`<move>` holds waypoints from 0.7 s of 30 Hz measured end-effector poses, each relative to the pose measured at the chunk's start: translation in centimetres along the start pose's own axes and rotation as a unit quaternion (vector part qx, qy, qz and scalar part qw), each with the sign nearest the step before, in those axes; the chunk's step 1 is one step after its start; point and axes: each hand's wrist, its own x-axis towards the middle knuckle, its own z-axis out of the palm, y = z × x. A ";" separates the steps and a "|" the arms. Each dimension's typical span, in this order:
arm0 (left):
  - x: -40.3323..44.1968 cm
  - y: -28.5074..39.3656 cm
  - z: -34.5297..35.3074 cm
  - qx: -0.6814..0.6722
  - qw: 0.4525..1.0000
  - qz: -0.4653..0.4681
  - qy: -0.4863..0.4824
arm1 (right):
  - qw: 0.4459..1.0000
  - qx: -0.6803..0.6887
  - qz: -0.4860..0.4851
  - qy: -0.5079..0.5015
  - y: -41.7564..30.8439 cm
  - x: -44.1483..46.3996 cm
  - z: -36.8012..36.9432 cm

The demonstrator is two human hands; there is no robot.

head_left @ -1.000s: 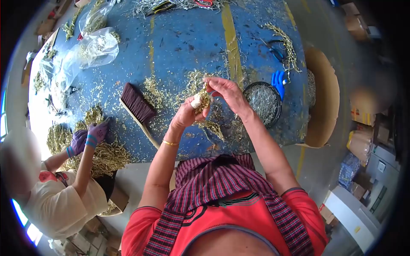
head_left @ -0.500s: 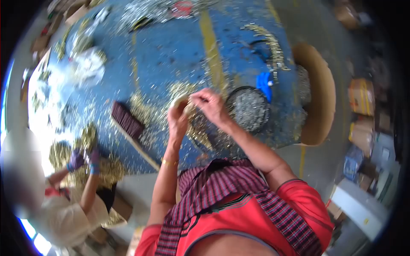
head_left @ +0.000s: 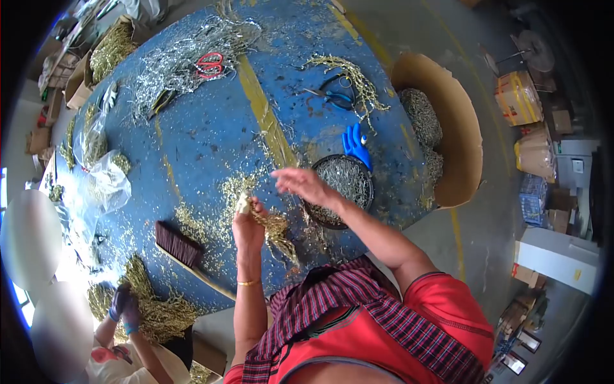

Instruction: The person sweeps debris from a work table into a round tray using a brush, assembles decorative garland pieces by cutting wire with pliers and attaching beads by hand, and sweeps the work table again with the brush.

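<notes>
My left hand (head_left: 248, 225) is closed round a bundle of gold tinsel strands (head_left: 276, 232), which trail to the right over the blue table. A pale whitish piece (head_left: 244, 203) shows at its thumb. Up and to the right, my right hand (head_left: 306, 185) has its fingers apart and holds nothing. Beside that hand stands a round black tray (head_left: 367, 203) of silver clippings. A blue glove (head_left: 356, 146) lies at the tray's upper edge. Gold clippings (head_left: 235, 185) are scattered around my left hand.
A dark brush (head_left: 178, 244) lies left of my hands. Farther back are red scissors (head_left: 210, 65), dark-handled pliers (head_left: 339, 99) and silver tinsel (head_left: 166, 70). A cardboard container (head_left: 457, 128) stands at the right edge. A co-worker's gloved hands (head_left: 124, 304) are over gold bundles, lower left.
The view has turned and shifted, showing more of the table's far side. My right hand has come away from the bundle, and its fingers have spread. The co-worker's hands have drawn together.
</notes>
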 end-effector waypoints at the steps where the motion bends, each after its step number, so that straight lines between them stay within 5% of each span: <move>1: 0.0 0.4 0.0 0.014 1.000 0.000 0.011 | 0.998 -0.038 -0.024 0.051 1.4 1.1 -2.3; 5: -0.8 0.9 0.4 0.250 0.964 0.043 0.078 | 0.923 -0.233 -0.116 0.284 6.2 4.3 -13.4; 8: -1.6 1.2 -0.1 0.282 0.952 0.065 0.096 | 0.859 -0.270 -0.162 0.404 8.7 7.8 -21.2; 15: -1.2 0.3 -2.0 0.239 0.965 -0.009 0.107 | 0.672 -0.467 -0.085 0.569 9.2 17.0 -27.9; 19: -0.7 0.3 -1.3 0.254 0.959 -0.026 0.122 | 0.681 -0.529 -0.062 0.503 7.6 17.4 -28.6; 21: -0.4 0.3 -0.8 0.255 0.959 -0.021 0.124 | 0.729 -0.468 -0.062 0.496 7.0 17.3 -28.8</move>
